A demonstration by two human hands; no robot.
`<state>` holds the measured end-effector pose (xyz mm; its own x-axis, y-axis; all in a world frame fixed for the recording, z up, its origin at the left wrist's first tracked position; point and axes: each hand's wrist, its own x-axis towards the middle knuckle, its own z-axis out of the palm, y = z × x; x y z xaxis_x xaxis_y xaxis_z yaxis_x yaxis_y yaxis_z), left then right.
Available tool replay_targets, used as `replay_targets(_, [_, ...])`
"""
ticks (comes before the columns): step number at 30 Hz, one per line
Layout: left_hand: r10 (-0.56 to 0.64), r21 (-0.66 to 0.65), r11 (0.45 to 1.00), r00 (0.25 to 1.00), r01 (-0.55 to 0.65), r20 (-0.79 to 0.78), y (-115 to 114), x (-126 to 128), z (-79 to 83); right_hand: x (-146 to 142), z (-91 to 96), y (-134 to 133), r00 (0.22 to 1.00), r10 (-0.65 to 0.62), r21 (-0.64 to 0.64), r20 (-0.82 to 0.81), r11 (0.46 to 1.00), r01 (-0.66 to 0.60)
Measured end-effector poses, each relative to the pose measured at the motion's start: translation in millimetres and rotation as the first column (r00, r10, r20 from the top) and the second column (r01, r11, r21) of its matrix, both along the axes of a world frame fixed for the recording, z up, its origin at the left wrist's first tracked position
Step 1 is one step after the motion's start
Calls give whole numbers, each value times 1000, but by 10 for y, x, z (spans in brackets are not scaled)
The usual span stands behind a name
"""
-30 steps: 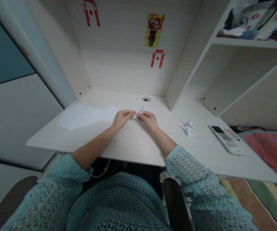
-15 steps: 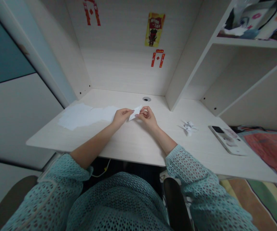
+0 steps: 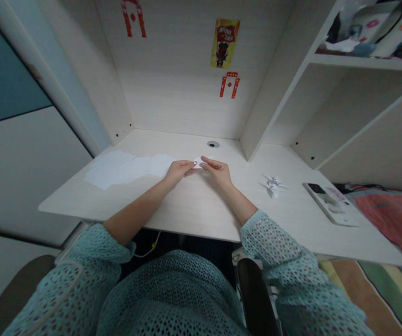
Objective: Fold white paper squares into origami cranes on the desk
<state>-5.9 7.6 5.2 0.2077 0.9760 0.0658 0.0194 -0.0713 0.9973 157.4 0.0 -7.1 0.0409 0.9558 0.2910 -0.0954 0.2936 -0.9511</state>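
Between my two hands is a small folded piece of white paper (image 3: 198, 163), held just over the desk and mostly covered by fingers. My left hand (image 3: 178, 171) pinches its left side between thumb and fingers. At its right side, my right hand (image 3: 218, 171) is closed on it with thumb and forefinger. Left of my hands, white paper sheets (image 3: 120, 168) lie spread and overlapping on the desk. Off to the right sits a little cluster of folded white paper pieces (image 3: 274, 186) with thin points.
The white desk (image 3: 194, 210) has a round cable hole (image 3: 213, 144) near the back wall. A phone (image 3: 330, 204) lies camera side up at the right. An upright panel (image 3: 274, 93) and a loaded shelf (image 3: 369, 59) stand at the right. A chair armrest (image 3: 257, 294) is below the desk edge.
The held paper has turned from slanted to flatter and shows less between my fingers. My right hand's fingers have straightened towards the left, and both hands are closer together.
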Motion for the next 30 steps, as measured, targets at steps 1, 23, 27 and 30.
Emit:
replay_targets(1, [-1,-17,1000,1000,2,25,9,-7,-7,7,2,2,1000,18,9,3,1000,-18])
replay_targets(23, [7,378,926,999,8,-39,-103,10,98,58,33,4,999,26,88,33,996,-29])
replay_targets(27, [74,381,924,994,-37,-82,-150,27,126,32,82,-42,999,11,73,53,997,-15])
replay_targets(30, [82,361,931,994,-52,-70,-161,28,125,32,106,-66,998,17,61,58,998,-21])
